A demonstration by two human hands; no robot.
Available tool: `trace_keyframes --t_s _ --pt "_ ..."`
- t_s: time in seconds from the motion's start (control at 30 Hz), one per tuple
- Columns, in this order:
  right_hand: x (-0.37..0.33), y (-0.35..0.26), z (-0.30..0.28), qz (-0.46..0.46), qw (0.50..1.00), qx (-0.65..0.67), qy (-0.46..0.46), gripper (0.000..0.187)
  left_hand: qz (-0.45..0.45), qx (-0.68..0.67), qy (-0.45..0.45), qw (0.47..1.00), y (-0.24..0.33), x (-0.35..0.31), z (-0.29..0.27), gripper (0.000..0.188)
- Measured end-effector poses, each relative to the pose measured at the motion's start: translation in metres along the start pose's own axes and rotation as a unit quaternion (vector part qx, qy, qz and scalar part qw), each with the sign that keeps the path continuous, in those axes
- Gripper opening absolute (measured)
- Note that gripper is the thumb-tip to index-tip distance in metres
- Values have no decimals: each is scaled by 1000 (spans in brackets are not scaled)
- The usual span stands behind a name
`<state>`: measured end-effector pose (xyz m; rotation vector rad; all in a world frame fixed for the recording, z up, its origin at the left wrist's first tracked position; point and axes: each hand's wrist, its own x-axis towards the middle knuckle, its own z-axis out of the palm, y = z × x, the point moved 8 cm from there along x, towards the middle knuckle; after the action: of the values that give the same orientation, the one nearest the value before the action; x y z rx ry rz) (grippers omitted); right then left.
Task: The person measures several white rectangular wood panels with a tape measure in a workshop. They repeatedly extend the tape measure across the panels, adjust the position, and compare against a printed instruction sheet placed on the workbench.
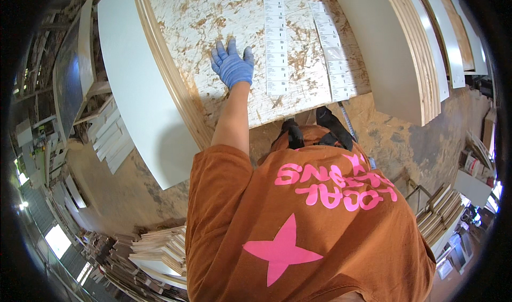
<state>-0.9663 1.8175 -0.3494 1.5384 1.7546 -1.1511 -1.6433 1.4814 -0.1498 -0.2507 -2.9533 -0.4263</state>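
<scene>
My left hand (pixel 233 66), in a blue work glove, is stretched out over the worn, white-and-brown worktop (pixel 213 14). Its fingers are spread and nothing is in them; whether the palm presses on the surface I cannot tell. Just right of it lies a long strip of white printed labels (pixel 276 51). A second label strip (pixel 330 40) runs slightly slanted farther right. My right hand is out of sight.
Stacked white panels (pixel 133 62) with light wooden edges flank the worktop on the left, and another panel stack (pixel 381 51) flanks it on the right. Piled timber (pixel 160 248) stands at lower left, and more boards (pixel 440 211) at lower right.
</scene>
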Motion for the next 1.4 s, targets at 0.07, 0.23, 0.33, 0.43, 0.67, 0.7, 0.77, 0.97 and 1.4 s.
trace_keyframes --t_s 0.07,0.23,0.33,0.43,0.67,0.7,0.77,0.97,1.4 --pt "0 0 1 0 1000 4 0 24 3 4 16 1000 1 -1 -2 58" --pt "0 1 6 0 1000 11 -1 24 6 1 19 1000 2 -1 -3 58" --pt "1 1 9 0 1000 16 1 24 7 0 19 1000 1 -1 -3 58" --pt "1 2 12 0 1000 20 -1 24 7 -3 21 1000 1 -1 -3 59" --pt "2 3 18 0 1000 29 -3 24 -5 -9 -27 1000 3 0 -1 63" --pt "2 3 20 0 1000 29 -3 24 -5 -8 -28 1000 3 0 -1 64" --pt "2 4 20 -1 1000 29 -4 24 -5 -5 -31 999 3 -1 -3 65" --pt "1 4 23 -1 999 35 -5 24 -12 -4 -54 998 6 0 -6 71" --pt "2 4 31 -7 999 47 -5 25 -3 12 -91 996 10 -1 -8 81"
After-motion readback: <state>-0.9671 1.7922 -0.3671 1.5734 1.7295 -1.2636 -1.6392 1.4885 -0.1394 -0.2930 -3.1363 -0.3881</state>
